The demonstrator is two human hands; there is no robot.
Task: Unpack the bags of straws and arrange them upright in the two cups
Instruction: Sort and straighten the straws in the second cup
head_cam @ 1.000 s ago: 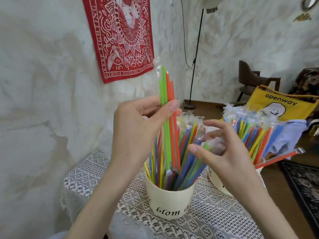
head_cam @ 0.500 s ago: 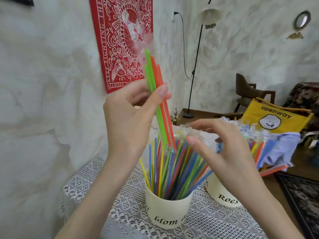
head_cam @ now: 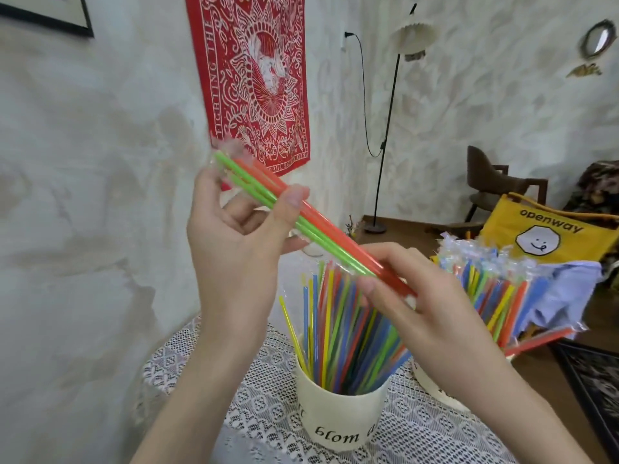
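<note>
Left hand (head_cam: 234,249) pinches upper part of straw pack (head_cam: 301,222); right hand (head_cam: 415,296) grips lower end, probably to open wrapper. Pack tilted, held above near cup (head_cam: 338,416) full of upright straws. Far cup (head_cam: 435,386) mostly hidden behind right hand.

Glossy smooth plastic straws (head_cam: 311,226) in crinkled clear film, matt cream cup (head_cam: 338,420), white openwork lace cloth over the surface (head_cam: 268,410), rough plastered wall (head_cam: 100,162)
</note>
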